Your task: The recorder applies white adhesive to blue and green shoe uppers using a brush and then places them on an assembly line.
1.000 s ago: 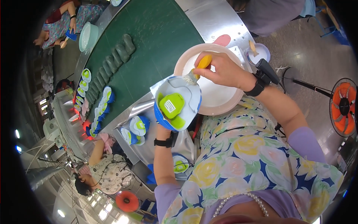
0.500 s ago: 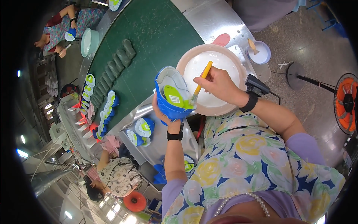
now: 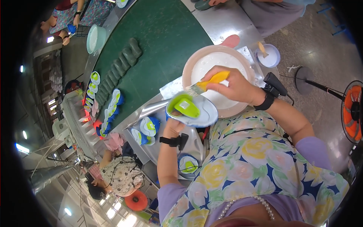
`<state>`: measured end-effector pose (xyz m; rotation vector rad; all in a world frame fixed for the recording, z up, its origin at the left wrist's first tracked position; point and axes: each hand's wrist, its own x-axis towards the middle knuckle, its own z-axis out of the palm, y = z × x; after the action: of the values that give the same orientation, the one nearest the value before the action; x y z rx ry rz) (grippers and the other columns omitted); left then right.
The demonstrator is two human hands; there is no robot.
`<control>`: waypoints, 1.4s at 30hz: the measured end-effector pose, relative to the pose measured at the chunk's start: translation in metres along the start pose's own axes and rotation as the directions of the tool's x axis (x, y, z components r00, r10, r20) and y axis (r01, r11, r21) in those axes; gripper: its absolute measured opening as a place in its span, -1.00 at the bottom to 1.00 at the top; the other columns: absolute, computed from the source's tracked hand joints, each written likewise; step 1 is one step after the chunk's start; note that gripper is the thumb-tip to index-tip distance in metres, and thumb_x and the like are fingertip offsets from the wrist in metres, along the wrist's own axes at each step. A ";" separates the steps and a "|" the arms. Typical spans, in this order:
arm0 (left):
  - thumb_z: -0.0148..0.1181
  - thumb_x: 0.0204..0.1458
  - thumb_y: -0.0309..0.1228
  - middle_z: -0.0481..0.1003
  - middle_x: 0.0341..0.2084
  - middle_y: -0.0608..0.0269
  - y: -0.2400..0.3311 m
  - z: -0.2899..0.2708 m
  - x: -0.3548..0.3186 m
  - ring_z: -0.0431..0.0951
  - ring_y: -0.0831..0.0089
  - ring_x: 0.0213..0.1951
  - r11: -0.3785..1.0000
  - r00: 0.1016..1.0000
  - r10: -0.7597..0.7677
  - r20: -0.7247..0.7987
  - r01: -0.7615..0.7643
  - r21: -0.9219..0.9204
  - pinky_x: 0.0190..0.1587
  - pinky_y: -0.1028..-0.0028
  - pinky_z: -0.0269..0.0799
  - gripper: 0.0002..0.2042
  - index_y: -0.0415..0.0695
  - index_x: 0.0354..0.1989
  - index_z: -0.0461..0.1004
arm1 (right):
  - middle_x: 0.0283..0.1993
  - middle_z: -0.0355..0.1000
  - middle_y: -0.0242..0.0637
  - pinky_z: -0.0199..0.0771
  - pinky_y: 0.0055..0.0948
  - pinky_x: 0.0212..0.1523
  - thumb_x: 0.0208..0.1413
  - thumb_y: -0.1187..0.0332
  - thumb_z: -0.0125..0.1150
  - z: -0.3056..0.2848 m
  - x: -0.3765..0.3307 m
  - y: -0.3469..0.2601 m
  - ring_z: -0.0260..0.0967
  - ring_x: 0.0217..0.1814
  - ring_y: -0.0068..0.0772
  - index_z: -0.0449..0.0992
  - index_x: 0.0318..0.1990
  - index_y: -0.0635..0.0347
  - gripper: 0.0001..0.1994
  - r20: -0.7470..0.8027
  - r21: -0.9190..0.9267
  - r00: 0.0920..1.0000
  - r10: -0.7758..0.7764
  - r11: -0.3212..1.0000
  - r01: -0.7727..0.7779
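Note:
My left hand (image 3: 174,125) is closed round a blue shoe upper (image 3: 207,110), tilted so its white underside and yellow-green patch face up. In my right hand (image 3: 237,87) is a paintbrush (image 3: 219,77) with a yellow handle. Its blurred bristles are at the upper's far edge, beside the green patch; whether they touch is hard to tell. Just beyond and partly under my right hand stands a pinkish basin (image 3: 186,70) of white liquid. Left of my left forearm, more blue uppers (image 3: 150,126) lie on a metal tray (image 3: 160,145).
A green conveyor belt (image 3: 162,45) carries a row of dark shoe lasts (image 3: 120,64) and blue uppers (image 3: 112,109). A small tub (image 3: 273,56) with another brush stands at right, near an orange fan (image 3: 353,111). Co-workers are at the far left, lower left and top.
My left hand has turned the upper from upright to tilted, underside up. The brush has swung flatter, its bristles moving from the upper's right side to its far edge.

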<state>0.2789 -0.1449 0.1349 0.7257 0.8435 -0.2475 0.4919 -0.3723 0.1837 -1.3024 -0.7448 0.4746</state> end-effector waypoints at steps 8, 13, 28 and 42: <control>0.00 0.20 -0.17 0.45 0.04 0.12 -0.016 0.046 -0.008 0.50 0.25 0.02 0.971 0.994 -0.028 0.102 0.051 -0.232 0.05 0.22 0.47 -0.58 -0.14 0.15 0.32 | -0.16 0.50 -0.31 0.49 -0.39 -0.17 0.04 0.41 0.27 0.014 0.014 -0.010 0.47 -0.14 -0.24 0.47 -0.20 0.17 -0.82 0.394 -0.044 0.804 -0.444 0.865 0.500; 0.02 0.19 -0.18 0.44 0.05 0.12 -0.017 0.040 -0.012 0.48 0.22 0.04 0.900 0.993 -0.057 0.101 0.095 -0.425 0.09 0.18 0.45 -0.57 -0.15 0.16 0.31 | -0.29 0.46 -0.23 0.42 -0.34 -0.22 0.08 0.35 0.22 -0.010 0.010 -0.001 0.44 -0.24 -0.15 0.47 -0.27 0.20 -0.86 0.355 -0.223 0.926 -0.125 0.951 0.214; -0.02 0.22 -0.20 0.45 0.03 0.13 0.000 0.019 -0.011 0.50 0.24 0.01 0.971 0.976 0.216 0.015 -0.213 -0.109 0.03 0.17 0.48 -0.60 -0.12 0.17 0.31 | -0.25 0.47 -0.18 0.40 -0.32 -0.18 0.08 0.40 0.23 -0.028 0.017 -0.020 0.44 -0.19 -0.14 0.47 -0.26 0.24 -0.86 0.451 -0.325 0.892 -0.029 0.926 0.195; 0.05 0.17 -0.38 0.51 -0.28 0.22 0.033 -0.099 -0.019 0.52 0.43 -0.33 0.830 0.863 0.498 0.085 -0.503 0.241 -0.36 0.43 0.49 -0.73 -0.08 0.04 0.35 | -0.30 0.48 -0.18 0.40 -0.43 -0.18 0.08 0.47 0.20 0.010 0.040 -0.029 0.46 -0.23 -0.27 0.51 -0.31 0.32 -0.91 0.149 -0.374 0.983 0.110 0.926 -0.047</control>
<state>0.2237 -0.0556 0.1217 1.1604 0.5782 0.1148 0.5092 -0.3447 0.2218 -1.6643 -0.9578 0.5299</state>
